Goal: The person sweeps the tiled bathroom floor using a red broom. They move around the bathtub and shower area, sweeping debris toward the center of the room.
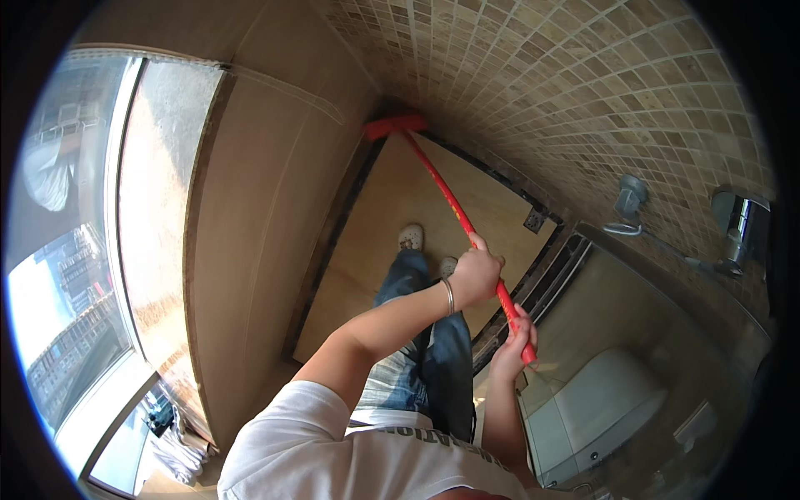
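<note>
My left hand (478, 272), with a metal bangle at its wrist, is closed around the middle of the red pole of a long-handled floor tool (447, 194). My right hand (515, 344) grips the same pole near its top end. The pole slants away to a wide red head (395, 127) in the far corner, where the wall panels meet the mosaic-tiled wall (531, 81). Whether the head bears bristles or a blade is too dark to tell. My shoes stand on the tan floor (356, 262) within a dark border.
A square floor drain (534, 220) lies by the right border. Beyond a glass panel (600, 281) at right is a white toilet (609, 400). A shower fitting (630, 195) and a chrome fixture (737, 231) are on the tiled wall. At left are a ledge and window (69, 281).
</note>
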### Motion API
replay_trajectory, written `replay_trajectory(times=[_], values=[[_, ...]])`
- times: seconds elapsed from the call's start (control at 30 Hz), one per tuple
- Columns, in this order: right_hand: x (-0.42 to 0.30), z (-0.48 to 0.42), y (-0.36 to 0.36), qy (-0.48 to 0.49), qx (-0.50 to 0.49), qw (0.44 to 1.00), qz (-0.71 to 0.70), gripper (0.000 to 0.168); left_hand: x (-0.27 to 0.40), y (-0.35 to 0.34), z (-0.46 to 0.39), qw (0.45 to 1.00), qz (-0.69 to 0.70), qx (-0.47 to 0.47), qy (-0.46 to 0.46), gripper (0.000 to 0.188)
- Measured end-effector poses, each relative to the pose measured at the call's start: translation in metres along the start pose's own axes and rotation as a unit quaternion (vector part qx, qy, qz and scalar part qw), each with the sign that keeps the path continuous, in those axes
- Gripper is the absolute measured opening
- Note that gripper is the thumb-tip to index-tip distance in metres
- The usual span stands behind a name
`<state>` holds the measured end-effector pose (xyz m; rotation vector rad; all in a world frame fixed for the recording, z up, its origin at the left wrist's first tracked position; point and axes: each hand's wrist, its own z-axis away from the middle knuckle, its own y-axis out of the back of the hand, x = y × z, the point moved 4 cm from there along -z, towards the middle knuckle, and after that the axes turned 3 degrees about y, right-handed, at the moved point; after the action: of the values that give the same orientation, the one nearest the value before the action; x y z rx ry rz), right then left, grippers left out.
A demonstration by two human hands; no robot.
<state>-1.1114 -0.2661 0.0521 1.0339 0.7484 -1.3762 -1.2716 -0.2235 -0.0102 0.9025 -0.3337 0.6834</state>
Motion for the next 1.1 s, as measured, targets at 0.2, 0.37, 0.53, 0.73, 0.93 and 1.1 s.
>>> replay_trajectory(times=[0.2,0.37,0.53,0.73,0.93,1.1], values=[[-0.008,0.093,0.023,0.090,-0.032,0.983,0.158,0.017,0.009,-0.020,0.050,0.983,-0.047,-0.094,-0.151,0.035],[-0.032,0.120,-0.052,0.368,-0.399,0.763,0.351,0.031,-0.073,-0.014,0.092,0.975,-0.145,-0.084,-0.145,0.024],[0.006,0.153,-0.139,0.428,-0.364,0.766,0.314,0.022,-0.151,0.044,0.108,0.965,-0.204,-0.050,-0.157,0.020],[0.040,0.194,-0.118,0.355,-0.299,0.827,0.317,0.014,-0.159,0.012,0.116,0.950,-0.203,-0.135,-0.197,0.030],[0.077,0.217,-0.031,0.314,-0.154,0.838,0.419,0.009,-0.102,-0.105,0.119,0.944,-0.136,-0.114,-0.279,0.028],[0.084,0.213,-0.018,0.270,-0.098,0.908,0.304,0.013,-0.094,-0.122,0.117,0.970,-0.029,-0.007,-0.242,0.021]])
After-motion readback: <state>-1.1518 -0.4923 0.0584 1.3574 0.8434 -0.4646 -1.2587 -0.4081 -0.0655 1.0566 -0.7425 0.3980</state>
